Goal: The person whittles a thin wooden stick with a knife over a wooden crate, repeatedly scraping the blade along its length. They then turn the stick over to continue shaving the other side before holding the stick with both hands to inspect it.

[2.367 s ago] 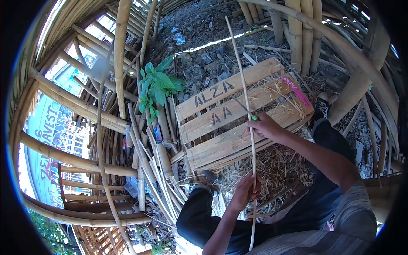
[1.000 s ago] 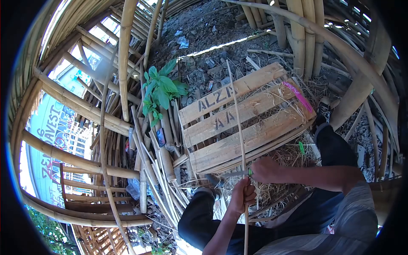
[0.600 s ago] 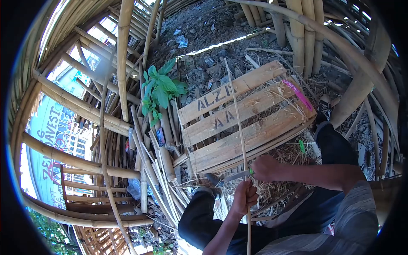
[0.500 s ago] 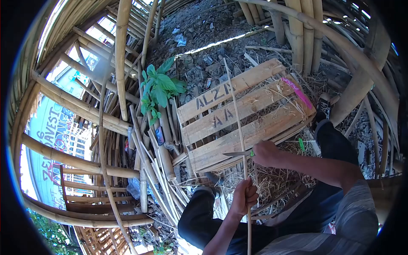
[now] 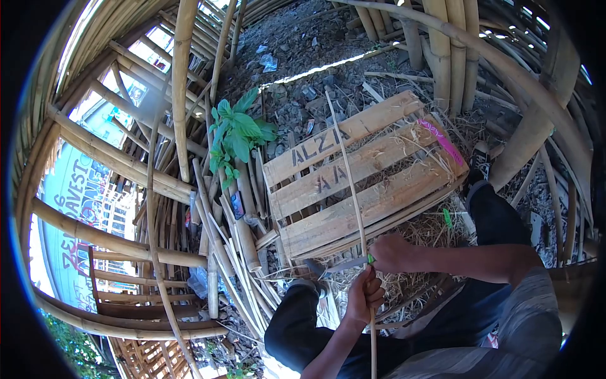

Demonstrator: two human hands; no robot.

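At lower centre, the left hand is gripping the stick, fingers curling round it; the stick is running lengthwise from upper centre to the bottom edge, crossing the crate. Just above that fist, the right hand is clutching the knife, its blade pointing left, crosswise to the stick.

The stick is pale tan. The knife has a grey blade and shows bright green at its handle. Light brown slats make up the crate, stencilled in dark letters; its strip is hot pink. The plant is vivid green, the poles yellow-brown, the trousers near black, the shirt streaked grey, the banner pale blue with dark and red lettering.
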